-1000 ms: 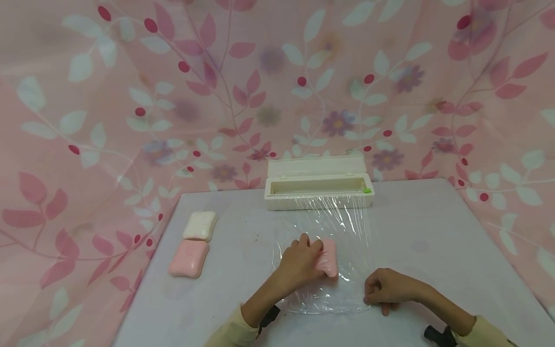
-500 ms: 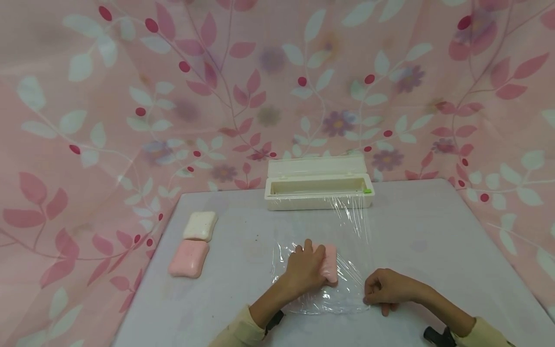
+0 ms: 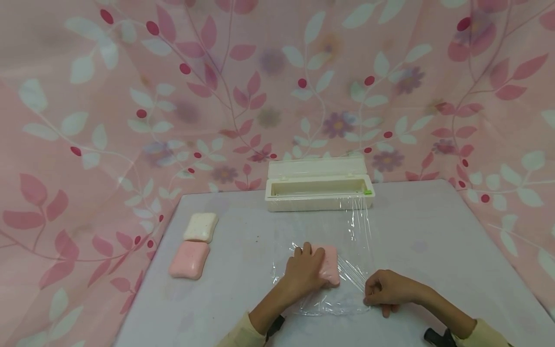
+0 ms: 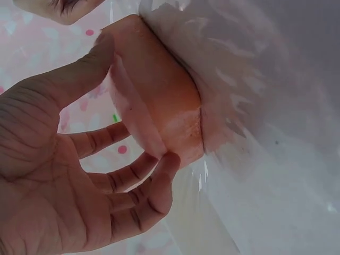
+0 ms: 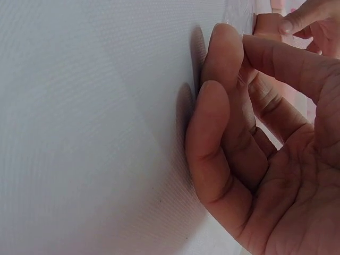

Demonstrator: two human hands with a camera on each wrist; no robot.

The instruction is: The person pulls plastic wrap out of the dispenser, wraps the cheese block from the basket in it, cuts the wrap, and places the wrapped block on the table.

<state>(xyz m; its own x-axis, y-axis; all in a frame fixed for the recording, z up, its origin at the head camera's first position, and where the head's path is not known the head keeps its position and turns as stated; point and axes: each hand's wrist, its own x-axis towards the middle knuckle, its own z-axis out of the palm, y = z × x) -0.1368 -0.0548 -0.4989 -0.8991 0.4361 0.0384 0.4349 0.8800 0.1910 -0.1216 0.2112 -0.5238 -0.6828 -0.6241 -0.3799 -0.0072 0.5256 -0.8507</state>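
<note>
My left hand [image 3: 302, 271] grips a pink soap bar [image 3: 331, 264] from its left side, on top of a sheet of cling film [image 3: 323, 304]. In the left wrist view, the thumb and fingertips hold opposite sides of this soap bar [image 4: 159, 79], its lower edge against the film. At the film's near right corner, my right hand [image 3: 392, 288] pinches the edge between thumb and index finger. The right wrist view has the right hand [image 5: 289, 180] with its other fingers curled near the cloth. Creases run through the film from soap to right hand.
A long white cling film dispenser [image 3: 318, 204] stands at the back with its lid up; the film stretches out from it. A green tab [image 3: 367, 192] sits at its right end. On the left lie a white soap bar [image 3: 201, 227] and another pink soap bar [image 3: 189, 260].
My left hand has shifted the pink soap slightly toward me, mostly in the first half second. Creases now run toward the right corner of the film. My right hand stays in place.
</note>
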